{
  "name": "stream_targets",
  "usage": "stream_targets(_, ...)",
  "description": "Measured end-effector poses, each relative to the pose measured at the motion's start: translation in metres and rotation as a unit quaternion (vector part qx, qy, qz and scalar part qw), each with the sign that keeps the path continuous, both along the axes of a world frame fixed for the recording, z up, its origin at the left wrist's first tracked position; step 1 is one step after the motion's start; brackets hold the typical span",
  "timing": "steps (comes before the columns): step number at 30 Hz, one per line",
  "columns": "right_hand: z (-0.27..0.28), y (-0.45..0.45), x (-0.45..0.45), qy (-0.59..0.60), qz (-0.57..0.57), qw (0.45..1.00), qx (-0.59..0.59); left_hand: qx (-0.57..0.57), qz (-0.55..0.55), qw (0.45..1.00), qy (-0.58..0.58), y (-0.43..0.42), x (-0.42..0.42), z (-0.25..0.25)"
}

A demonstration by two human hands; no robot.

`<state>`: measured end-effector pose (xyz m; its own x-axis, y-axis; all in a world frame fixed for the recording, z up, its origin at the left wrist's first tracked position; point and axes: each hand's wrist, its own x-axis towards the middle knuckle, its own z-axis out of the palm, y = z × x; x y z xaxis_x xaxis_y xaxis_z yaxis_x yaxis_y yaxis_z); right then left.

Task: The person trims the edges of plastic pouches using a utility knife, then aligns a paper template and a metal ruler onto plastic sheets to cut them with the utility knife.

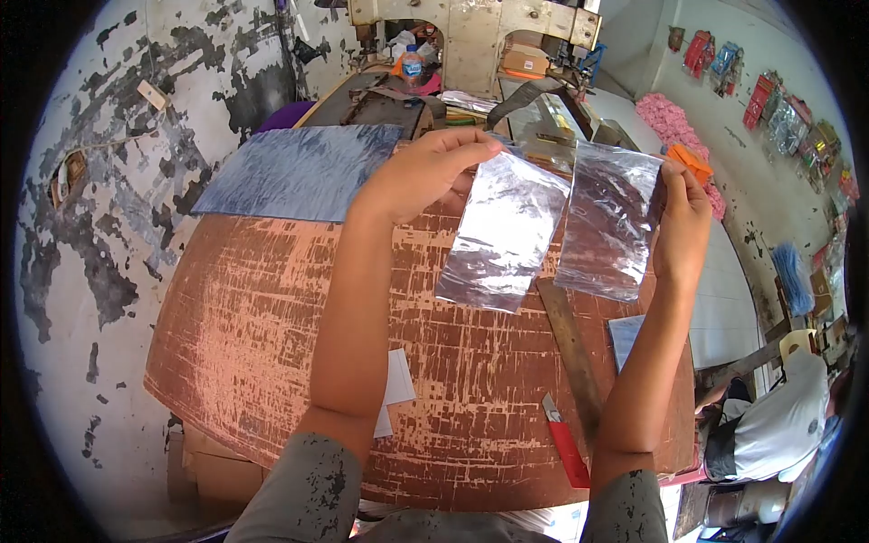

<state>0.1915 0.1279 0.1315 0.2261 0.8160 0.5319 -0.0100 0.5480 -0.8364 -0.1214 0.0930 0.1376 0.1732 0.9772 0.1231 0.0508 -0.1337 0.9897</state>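
Two clear plastic pieces [507, 226] [608, 222] held up, 1–2 o'clock of table [272, 353] centre. Left fingers [462, 157] pinch one, right fingers [674, 185] the other. Already separate, neither set down. Cutter [566, 452] at 4, metal strip [566, 335] at 3, both unheld.

Tabletop [272, 317] reddish-brn w/ paler scratch pattern; big sheet [294, 172] streaky blue-grey; cutter [567, 448] red.
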Motion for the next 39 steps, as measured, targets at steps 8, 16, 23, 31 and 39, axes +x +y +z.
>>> stream_targets(8,0.006,-0.01,-0.003,0.004,0.114,0.99,-0.083,0.102,0.075,0.972,0.196,0.013,-0.028,-0.006)
stream_targets(16,-0.008,0.004,-0.009,-0.013,0.241,0.96,-0.144,0.118,0.127,0.961,0.217,0.02,-0.04,-0.016)
stream_targets(23,-0.011,0.006,-0.012,-0.001,0.258,0.954,-0.155,0.114,0.125,0.969,0.182,0.019,-0.042,-0.015)
stream_targets(31,-0.009,0.004,-0.014,0.004,0.263,0.953,-0.153,0.137,0.137,0.962,0.191,0.024,-0.044,-0.019)
stream_targets(39,-0.01,0.004,-0.015,-0.02,0.255,0.954,-0.159,0.142,0.142,0.959,0.198,0.016,-0.039,-0.012)
